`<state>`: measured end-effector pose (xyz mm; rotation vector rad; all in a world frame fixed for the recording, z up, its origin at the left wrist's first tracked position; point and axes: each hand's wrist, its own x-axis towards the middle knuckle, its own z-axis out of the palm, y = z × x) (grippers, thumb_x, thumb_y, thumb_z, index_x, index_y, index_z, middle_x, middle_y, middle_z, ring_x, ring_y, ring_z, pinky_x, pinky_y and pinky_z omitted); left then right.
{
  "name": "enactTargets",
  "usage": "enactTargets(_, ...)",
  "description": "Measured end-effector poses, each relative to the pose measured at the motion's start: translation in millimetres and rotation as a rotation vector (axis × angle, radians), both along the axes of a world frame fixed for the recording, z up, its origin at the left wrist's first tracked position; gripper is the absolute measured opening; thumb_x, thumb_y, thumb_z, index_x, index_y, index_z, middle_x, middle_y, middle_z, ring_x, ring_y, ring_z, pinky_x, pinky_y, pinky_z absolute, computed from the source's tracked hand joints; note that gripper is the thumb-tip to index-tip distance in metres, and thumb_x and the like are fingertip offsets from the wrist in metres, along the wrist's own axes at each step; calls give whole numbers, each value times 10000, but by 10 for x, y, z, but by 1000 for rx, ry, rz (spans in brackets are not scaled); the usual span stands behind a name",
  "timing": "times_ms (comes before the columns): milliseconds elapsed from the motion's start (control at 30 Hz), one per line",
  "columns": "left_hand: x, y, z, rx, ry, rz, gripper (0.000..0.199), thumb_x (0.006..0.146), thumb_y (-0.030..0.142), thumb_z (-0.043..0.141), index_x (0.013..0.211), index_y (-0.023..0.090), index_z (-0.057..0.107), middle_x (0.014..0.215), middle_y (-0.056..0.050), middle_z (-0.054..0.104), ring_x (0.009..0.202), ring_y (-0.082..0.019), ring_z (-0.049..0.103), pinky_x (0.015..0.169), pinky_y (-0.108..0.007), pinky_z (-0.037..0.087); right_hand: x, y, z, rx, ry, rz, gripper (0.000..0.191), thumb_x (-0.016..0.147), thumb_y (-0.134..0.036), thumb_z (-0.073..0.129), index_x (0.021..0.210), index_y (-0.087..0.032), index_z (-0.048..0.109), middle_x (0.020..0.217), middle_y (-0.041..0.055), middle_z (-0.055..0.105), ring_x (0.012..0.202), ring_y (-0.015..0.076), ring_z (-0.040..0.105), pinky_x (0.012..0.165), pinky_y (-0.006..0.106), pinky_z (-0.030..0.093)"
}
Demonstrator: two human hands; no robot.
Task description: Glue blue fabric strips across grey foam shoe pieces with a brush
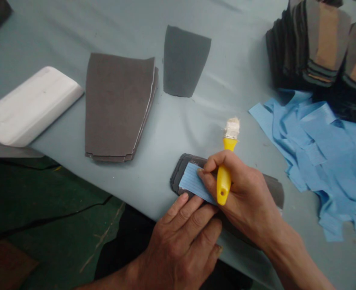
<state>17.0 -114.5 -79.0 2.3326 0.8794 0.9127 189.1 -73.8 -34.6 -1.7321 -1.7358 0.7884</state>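
Note:
A yellow-handled paintbrush (224,181) is gripped in my right hand (247,193), its pale bristles pointing away from me. The thumb and forefinger of that hand also touch a light blue fabric strip (192,178). Under the strip lies a dark grey padded piece (178,171), partly covered by both hands. My left hand (185,233) rests with its fingers stretched out along the near side of the strip, the tips on the strip and the dark piece. Whether the right fingertips pinch the strip or only press on it, I cannot tell.
Brown-grey cut panels (119,108) lie stacked at left, beside a white boxy object (33,106). A single grey panel (185,62) sits farther back. Right of my hands are a heap of blue strips (313,141) and bundled dark pieces (329,40). The table edge slants below.

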Motion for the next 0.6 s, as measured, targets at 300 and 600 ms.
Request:
enactTargets(300, -238, 240, 221, -30, -15, 62, 178, 1051, 151, 574, 1199, 199, 660, 1122, -17, 780, 1085, -156, 689, 1031, -318, 523, -4, 4, -9, 18, 3, 18, 154, 971, -133, 600, 922, -258, 526, 651, -100, 506, 496, 88, 414, 531, 222, 353)
enactTargets(600, -207, 623, 91, 68, 210, 186, 239, 1046, 169, 575, 1270, 177, 657, 1079, -74, 680, 935, -239, 631, 804, -405, 476, -16, 14, -11, 10, 5, 20, 119, 955, -153, 567, 915, -252, 515, 650, -82, 534, 495, 97, 411, 533, 219, 347)
